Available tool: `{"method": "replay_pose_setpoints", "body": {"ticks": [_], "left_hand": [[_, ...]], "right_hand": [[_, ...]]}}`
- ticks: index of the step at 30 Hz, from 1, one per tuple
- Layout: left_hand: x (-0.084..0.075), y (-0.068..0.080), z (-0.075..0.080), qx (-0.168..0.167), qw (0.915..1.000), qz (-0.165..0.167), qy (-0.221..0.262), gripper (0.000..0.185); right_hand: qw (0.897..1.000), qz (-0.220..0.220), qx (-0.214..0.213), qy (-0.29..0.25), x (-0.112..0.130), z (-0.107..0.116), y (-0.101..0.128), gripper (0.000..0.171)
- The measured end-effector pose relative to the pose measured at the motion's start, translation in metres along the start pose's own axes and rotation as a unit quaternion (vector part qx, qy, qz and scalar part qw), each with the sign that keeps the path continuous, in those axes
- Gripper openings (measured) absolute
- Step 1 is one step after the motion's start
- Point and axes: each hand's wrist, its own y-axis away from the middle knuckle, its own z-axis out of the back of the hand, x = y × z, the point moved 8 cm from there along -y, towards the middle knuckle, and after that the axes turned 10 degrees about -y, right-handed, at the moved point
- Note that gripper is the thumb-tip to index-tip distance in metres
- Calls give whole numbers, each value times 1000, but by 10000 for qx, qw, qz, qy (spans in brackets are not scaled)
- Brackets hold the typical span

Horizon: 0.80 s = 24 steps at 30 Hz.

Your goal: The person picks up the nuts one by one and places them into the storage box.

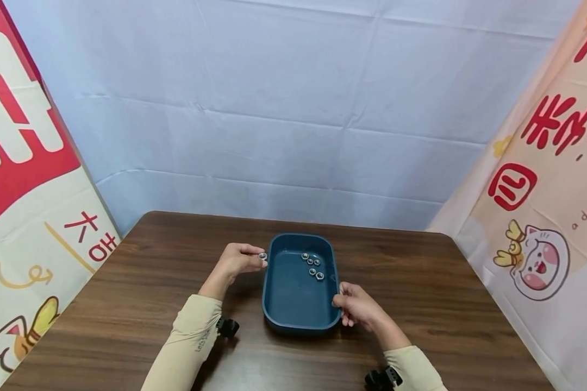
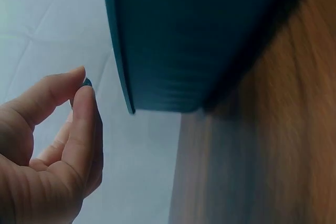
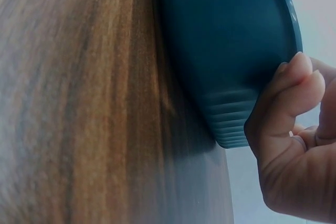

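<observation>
A deep blue rectangular tray [image 1: 293,307] with rounded corners rests on the table, several metal hex nuts [image 1: 320,276] lying loose in its far right part. Just outside its left rim, my left hand [image 1: 235,260] pinches one metal nut [image 1: 262,256] between thumb and fingertips. In the left wrist view only a small dark edge of that nut shows between the fingertips, close to the tray's outer wall [image 2: 163,40]. My right hand [image 1: 362,307] grips the tray's right rim near its front corner, thumb on the rim; the right wrist view shows its fingers against the outer wall [image 3: 226,35].
The dark brown wooden table [image 1: 411,282] extends around the tray, with its far edge beyond. A pale blue cloth [image 1: 274,136] hangs behind, and printed banners [image 1: 543,206] stand at either side. Black wrist cameras [image 1: 228,327] sit at both sleeves.
</observation>
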Motion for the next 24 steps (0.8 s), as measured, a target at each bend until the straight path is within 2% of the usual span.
{"method": "replay_pose_setpoints", "body": {"ticks": [7,15,20,24], "left_hand": [[-9,-4,-15,339,9994,22,-100,32],[-22,-10,-28,567,9979,235,-210,28],[-32,-20,-35,733,9966,320,-185,29],[-33,-31,-39,747,9962,456,12,28]], "right_hand": [[10000,2,-37,-4,1,0,-1,12],[10000,-36,16,-35,-3,-2,-1,11],[9998,75,146,-68,0,-3,1,10],[9999,43,120,-53,0,-1,1,10]]}}
